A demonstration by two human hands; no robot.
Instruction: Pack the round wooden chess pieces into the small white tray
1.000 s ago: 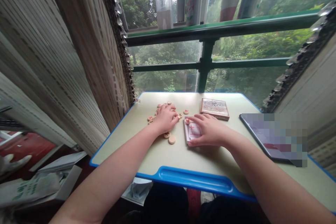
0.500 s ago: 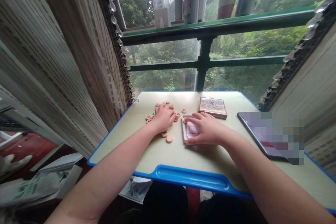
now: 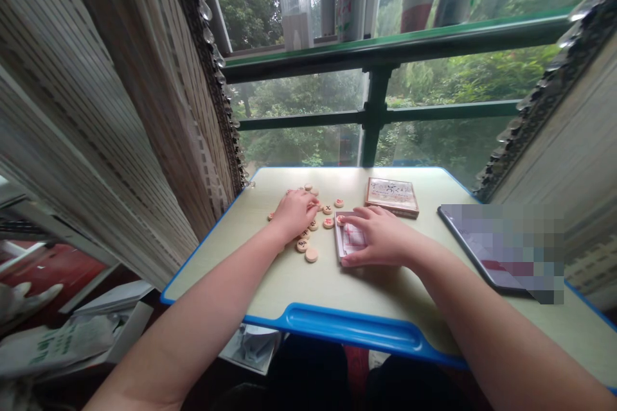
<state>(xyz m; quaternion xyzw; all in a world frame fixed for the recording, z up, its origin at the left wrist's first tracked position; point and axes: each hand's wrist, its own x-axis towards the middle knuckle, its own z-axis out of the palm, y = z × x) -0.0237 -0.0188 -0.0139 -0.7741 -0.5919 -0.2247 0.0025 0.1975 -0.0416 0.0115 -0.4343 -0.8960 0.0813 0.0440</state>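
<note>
Round wooden Chinese chess pieces lie in a loose heap left of the table's middle, with red or black characters; one plain piece shows no mark. Over the heap, my left hand has its fingers bent together, tips down among the pieces; what they pinch, if anything, is hidden. My right hand spans a shallow open box with a red-lined sheet inside, thumb at its near edge and fingers across the far side. One red-marked piece lies in its far left corner, under my index fingertip.
A printed box lid lies behind my right hand. To the right rests a tablet, partly pixelated. The table has a blue rim and a blue front groove. A green railing and curtains surround it.
My left hand has shifted slightly left and toward me, uncovering more pieces on the heap's right side. A red-marked piece now sits close beside the box. My right hand has hardly moved.
</note>
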